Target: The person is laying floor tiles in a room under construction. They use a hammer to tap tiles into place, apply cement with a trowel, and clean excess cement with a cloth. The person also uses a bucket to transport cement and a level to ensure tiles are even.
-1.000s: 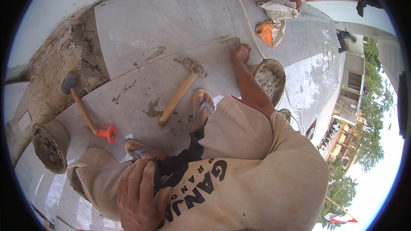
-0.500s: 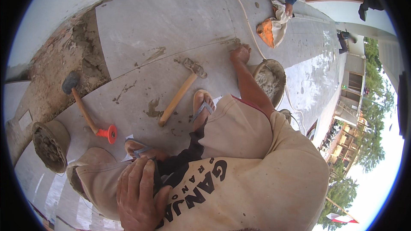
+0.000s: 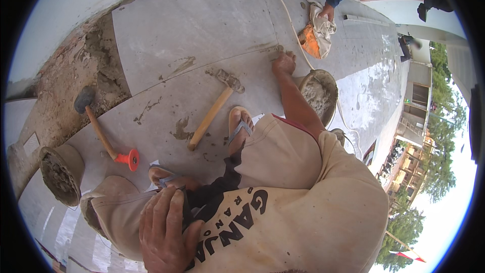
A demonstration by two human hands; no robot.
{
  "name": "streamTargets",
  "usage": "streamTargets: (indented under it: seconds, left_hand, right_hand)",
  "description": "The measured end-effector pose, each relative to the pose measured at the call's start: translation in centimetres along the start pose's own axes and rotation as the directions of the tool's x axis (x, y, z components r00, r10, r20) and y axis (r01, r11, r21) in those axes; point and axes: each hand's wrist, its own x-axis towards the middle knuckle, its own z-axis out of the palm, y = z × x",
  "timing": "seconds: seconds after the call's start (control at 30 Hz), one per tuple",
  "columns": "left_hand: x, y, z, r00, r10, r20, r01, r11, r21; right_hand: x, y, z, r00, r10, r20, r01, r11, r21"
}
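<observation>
My left hand (image 3: pixel 164 227) rests on my clothed thigh, fingers lying over the fabric. My right hand (image 3: pixel 283 64) is down at a tile seam smeared with grey mortar, fingers closed; what they hold is too small to make out. Beside that arm stands a mortar bucket (image 3: pixel 318 96). A hammer (image 3: pixel 217 111) lies on the grey tiles (image 3: pixel 192 20) between my feet and the seam. To the left, a rubber mallet (image 3: pixel 96 124) lies beside a red spool (image 3: pixel 131 159), near a second bucket (image 3: pixel 59 174) with mortar in it.
A strip of rough mortar bed (image 3: pixel 96 55) runs along the white wall at left. A pale cord (image 3: pixel 298 35) crosses the tiles. At top right, another person's hand (image 3: pixel 327 12) holds a white-and-orange cloth sack (image 3: pixel 316 38). Another person (image 3: pixel 406 45) is farther back.
The other person's hand and sleeve have moved down and left with the cloth sack, shifting and bunching it. My own hands stay in place.
</observation>
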Motion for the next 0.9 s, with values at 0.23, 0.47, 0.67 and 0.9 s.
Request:
streamTargets:
  seconds: [0.23, 0.47, 0.67, 0.9]
  left_hand:
    - [0.1, -0.4, 0.1, 1.0, 0.026, -0.001, -0.026, 1.0, -0.014]
    - [0.2, -0.2, -0.1, 0.999, 0.032, 0.003, -0.032, 0.999, -0.018]
    - [0.3, 0.1, -0.2, 0.998, 0.055, -0.002, -0.055, 0.998, -0.033]
    - [0.0, -0.1, -0.2, 0.996, 0.079, -0.031, -0.08, 0.995, -0.058]
  right_hand:
    - [2.5, 2.8, 3.4, 0.998, 0.05, -0.036, -0.046, 0.994, 0.103]
    - [1.9, 1.1, 1.4, 0.982, 0.176, 0.071, -0.189, 0.943, 0.274]
    - [3.5, 1.5, 0.9, 0.979, 0.069, 0.19, -0.086, 0.993, 0.082]
    - [3.5, 0.3, -1.5, 0.914, 0.237, 0.328, -0.318, 0.922, 0.219]
